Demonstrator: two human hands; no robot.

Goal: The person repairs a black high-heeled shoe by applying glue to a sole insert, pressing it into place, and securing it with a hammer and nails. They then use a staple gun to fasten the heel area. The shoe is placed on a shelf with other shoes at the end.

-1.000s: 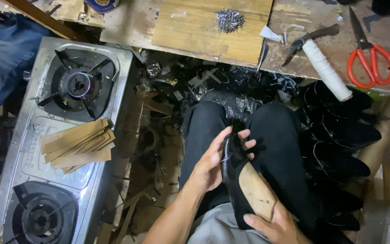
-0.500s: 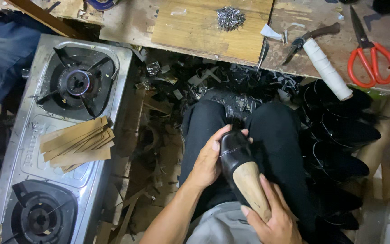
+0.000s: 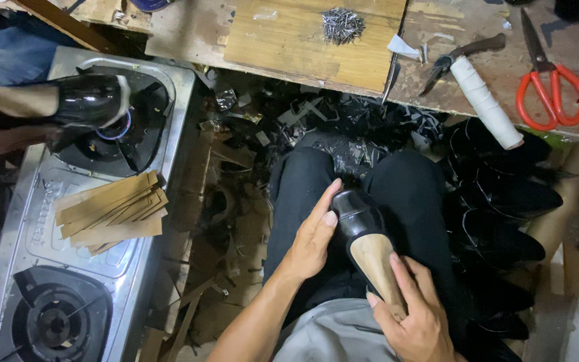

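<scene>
The left hand (image 3: pixel 313 238) lies flat and open along the left side of the black shoe on its wooden last (image 3: pixel 370 245), which rests on the person's lap below the workbench (image 3: pixel 289 40); earlier its fingers curled over the toe. The right hand (image 3: pixel 413 322) grips the last's heel end. Left of the lap, another person's hand has brought a second black shoe (image 3: pixel 78 100) over the gas stove (image 3: pixel 102 221) burner, newly in view.

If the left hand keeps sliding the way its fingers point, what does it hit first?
The left hand points up and right, fingertips already against the black shoe on the lap. Past its toe, probably the black scraps below the bench edge; depth is unclear.
</scene>
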